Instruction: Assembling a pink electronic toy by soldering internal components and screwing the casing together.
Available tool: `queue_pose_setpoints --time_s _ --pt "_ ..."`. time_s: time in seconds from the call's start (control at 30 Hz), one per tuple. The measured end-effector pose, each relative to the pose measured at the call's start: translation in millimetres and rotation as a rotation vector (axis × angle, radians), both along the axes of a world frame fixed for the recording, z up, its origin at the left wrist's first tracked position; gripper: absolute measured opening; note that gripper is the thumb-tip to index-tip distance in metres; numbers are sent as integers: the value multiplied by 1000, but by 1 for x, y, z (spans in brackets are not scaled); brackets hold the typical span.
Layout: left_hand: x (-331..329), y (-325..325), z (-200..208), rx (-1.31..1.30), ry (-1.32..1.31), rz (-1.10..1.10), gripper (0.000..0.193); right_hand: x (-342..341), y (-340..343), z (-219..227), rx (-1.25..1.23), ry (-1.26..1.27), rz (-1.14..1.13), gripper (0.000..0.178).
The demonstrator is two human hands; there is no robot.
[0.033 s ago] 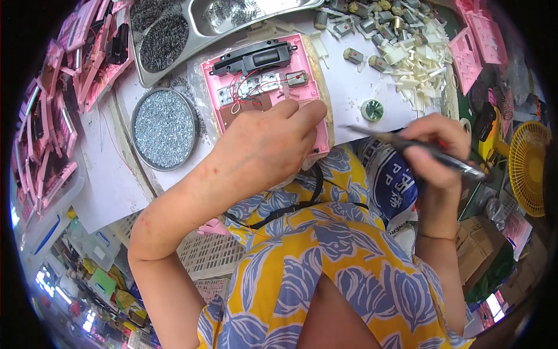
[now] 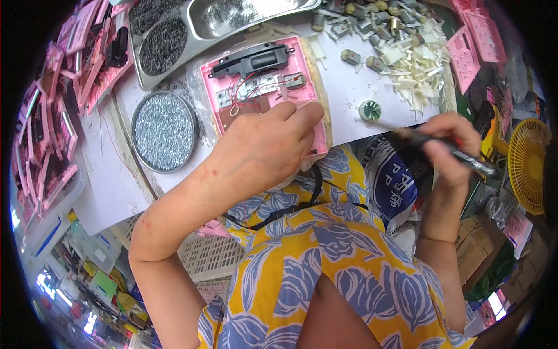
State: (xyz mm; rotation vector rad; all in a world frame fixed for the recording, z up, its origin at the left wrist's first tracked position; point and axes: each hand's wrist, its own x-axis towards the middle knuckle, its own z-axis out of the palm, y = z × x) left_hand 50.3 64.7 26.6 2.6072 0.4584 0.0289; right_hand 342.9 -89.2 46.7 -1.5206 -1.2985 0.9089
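Note:
A pink plastic housing (image 2: 302,64) lies open on the white table, with a black part (image 2: 250,60) across its top and red and white wires leading to a small brown board (image 2: 247,107). My left hand (image 2: 261,151) lies over its lower edge, fingers curled and pressing it down. To the right, my right hand (image 2: 450,145) is closed around a slim dark screwdriver-like tool (image 2: 465,157). Its tip points left at a small round green and white part (image 2: 369,109) on the table.
A round tin of small screws (image 2: 163,131) sits left of the housing, below a metal tray (image 2: 174,35) of dark screws. White plastic pieces (image 2: 418,64) and small motors (image 2: 351,56) lie at the back right. Pink housings (image 2: 52,116) are stacked at left. A yellow fan (image 2: 529,163) stands at right.

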Motion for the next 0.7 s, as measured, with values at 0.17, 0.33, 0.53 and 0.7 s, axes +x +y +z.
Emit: queue_pose_setpoints --time_s 0.17,0.33,0.53,0.7 --pt "-4 6 -7 186 -100 -159 15 116 -71 11 273 36 -749 14" --pt "3 4 0 237 -128 -156 14 146 -97 28 513 -96 -1166 7" --pt "8 1 6 208 -65 -141 13 183 -76 15 496 -496 -1155 9" --pt "0 1 2 220 -118 -94 19 207 -53 -21 414 -322 -1163 15"
